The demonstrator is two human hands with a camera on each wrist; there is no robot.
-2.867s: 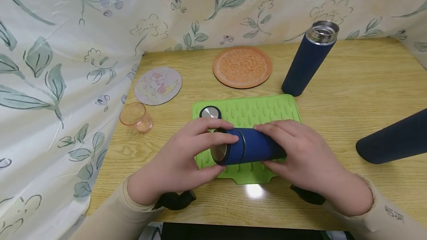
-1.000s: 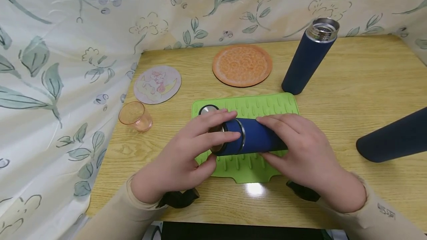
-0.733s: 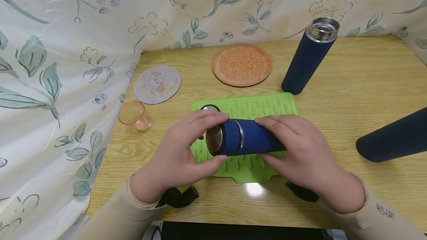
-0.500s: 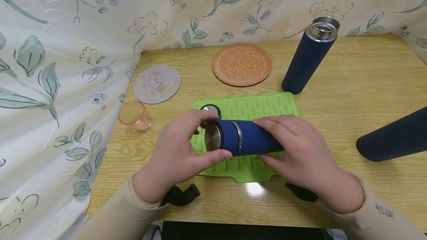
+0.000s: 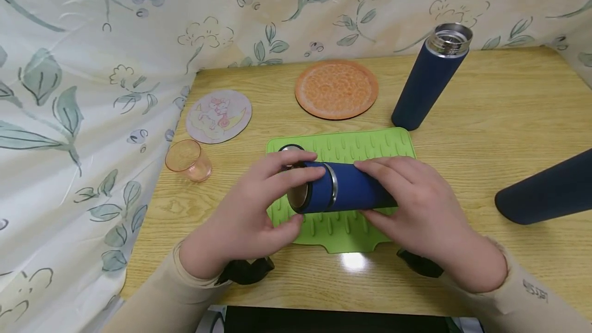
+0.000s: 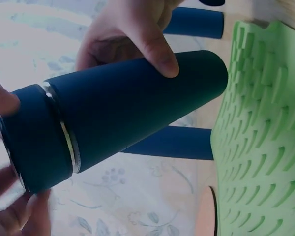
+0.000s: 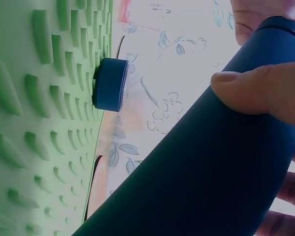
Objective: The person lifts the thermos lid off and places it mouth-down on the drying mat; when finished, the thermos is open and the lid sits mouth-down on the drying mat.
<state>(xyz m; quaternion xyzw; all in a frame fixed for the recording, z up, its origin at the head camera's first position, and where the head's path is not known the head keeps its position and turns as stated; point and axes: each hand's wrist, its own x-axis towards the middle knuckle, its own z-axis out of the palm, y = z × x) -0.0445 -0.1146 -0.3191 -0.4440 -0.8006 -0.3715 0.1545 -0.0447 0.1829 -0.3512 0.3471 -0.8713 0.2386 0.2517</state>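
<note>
A blue thermos flask [image 5: 353, 186] is held tilted above a green ridged mat [image 5: 344, 240]. My right hand [image 5: 416, 204] grips its body, thumb on the near side and fingers over the far side. My left hand [image 5: 259, 204] holds the flask's blue lid [image 5: 319, 194] at the left end, fingers on top and thumb below. A silver ring [image 6: 64, 130] shows between lid and body in the left wrist view. Another blue lid [image 7: 111, 84] with a steel top lies on the mat, partly hidden behind my left fingers in the head view.
A dark blue flask [image 5: 430, 78] without a lid stands behind the mat. Another dark flask [image 5: 546, 189] is cut off at the right edge. An orange round mat [image 5: 336, 89], a pink round mat [image 5: 219, 116] and a pinkish glass [image 5: 188, 161] are at the back and left.
My left hand has loosened and re-gripped the lid, its fingers now farther over the top and its thumb drawn back. The right hand keeps its grip on the flask body.
</note>
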